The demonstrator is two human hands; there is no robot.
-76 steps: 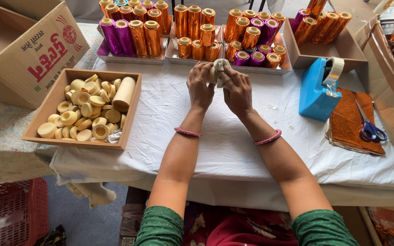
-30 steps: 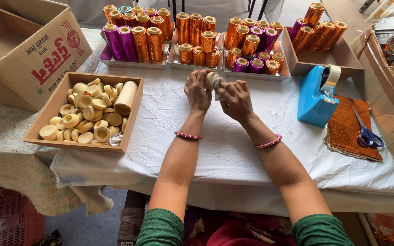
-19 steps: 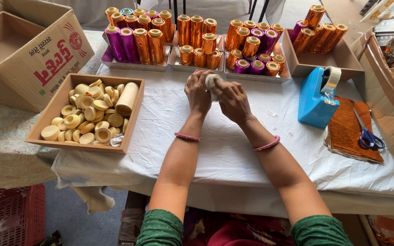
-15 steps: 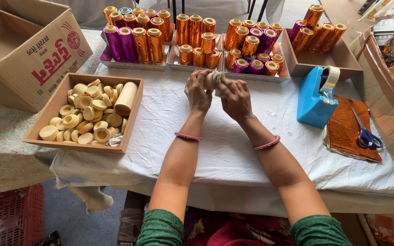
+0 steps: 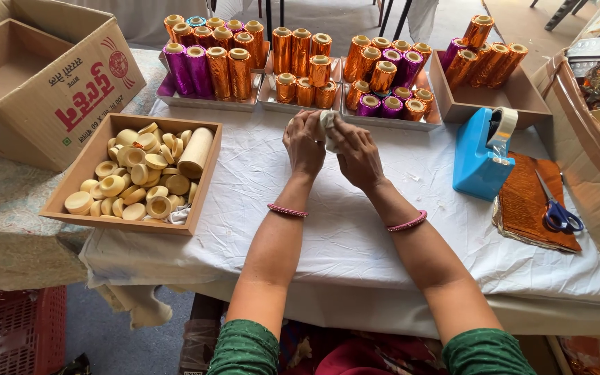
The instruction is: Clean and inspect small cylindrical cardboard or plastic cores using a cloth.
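Note:
My left hand (image 5: 305, 142) and my right hand (image 5: 357, 153) meet over the white-covered table (image 5: 314, 236), both closed around a small pale cream roll (image 5: 328, 123) held between the fingertips. Most of the roll is hidden by my fingers. Just beyond the hands stand trays (image 5: 211, 101) of upright rolls wrapped in shiny orange and purple foil (image 5: 300, 59). To the left, a wooden tray (image 5: 199, 191) holds several cream-coloured caps and one taller bare roll (image 5: 195, 152).
A blue tape dispenser (image 5: 482, 156) stands to the right, next to orange foil sheets (image 5: 526, 205) with blue-handled scissors (image 5: 557, 212) on them. An open cardboard box (image 5: 43, 76) sits at the far left. A red crate (image 5: 15, 330) is on the floor at lower left.
My hands have kept turning the small roll between them in about the same spot; the roll now shows paler and is more covered by my fingers.

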